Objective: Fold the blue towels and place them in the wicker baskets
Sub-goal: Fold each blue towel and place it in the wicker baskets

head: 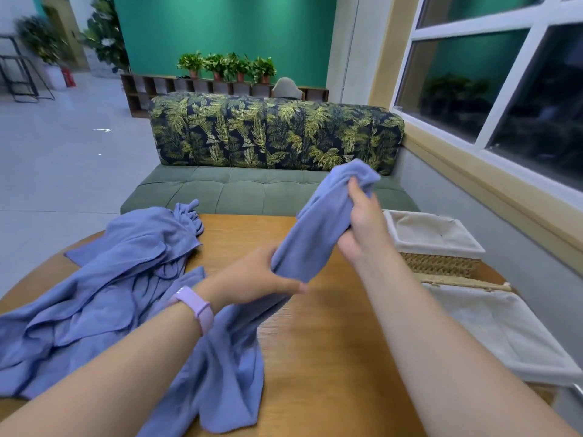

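Blue towel (315, 234) hangs bunched above the table's (315, 357) middle: our right hand (362, 222) grips its upper end, our left hand (262, 275) its middle. More towels (110, 294) crowd the left edge; two wicker baskets (438, 247) line the right edge.

A lounge or café-style seating corner, as far as I can judge.

I see a green tufted sofa (268, 190) with a leaf-print backrest (274, 137), a wooden table (315, 326) before it, a low shelf (220, 88) topped with potted plants (227, 66), a teal wall (227, 29), a large window (504, 83) and an open tiled floor (63, 152).
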`<action>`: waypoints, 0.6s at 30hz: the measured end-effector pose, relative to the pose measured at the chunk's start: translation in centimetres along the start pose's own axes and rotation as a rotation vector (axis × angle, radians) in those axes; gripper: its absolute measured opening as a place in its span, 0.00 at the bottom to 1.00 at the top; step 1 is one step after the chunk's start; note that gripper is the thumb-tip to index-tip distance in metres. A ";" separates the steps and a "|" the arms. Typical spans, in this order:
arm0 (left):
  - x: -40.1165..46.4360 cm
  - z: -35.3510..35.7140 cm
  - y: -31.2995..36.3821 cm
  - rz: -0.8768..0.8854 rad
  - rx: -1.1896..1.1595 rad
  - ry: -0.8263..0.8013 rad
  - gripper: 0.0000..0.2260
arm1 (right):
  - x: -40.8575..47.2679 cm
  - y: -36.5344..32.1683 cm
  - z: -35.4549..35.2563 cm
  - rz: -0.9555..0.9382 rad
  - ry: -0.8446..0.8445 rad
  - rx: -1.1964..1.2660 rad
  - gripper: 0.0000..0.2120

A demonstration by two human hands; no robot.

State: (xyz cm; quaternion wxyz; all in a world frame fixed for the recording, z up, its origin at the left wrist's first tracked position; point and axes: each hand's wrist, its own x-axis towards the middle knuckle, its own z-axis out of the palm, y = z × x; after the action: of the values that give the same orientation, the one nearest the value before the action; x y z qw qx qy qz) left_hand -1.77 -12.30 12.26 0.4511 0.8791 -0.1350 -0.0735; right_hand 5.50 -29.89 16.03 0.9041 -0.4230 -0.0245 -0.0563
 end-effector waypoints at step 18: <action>-0.6 3.4 -4.6 -0.352 0.881 -0.491 0.12 | 1.3 -18.0 4.4 -0.349 -0.121 0.272 0.24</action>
State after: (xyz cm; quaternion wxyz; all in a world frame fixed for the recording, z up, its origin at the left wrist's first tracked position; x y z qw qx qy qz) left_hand -2.46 -12.19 6.58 -0.0247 0.9515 -0.1053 -0.2881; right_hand 4.59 -38.06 32.65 0.9263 -0.2889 -0.1589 -0.1824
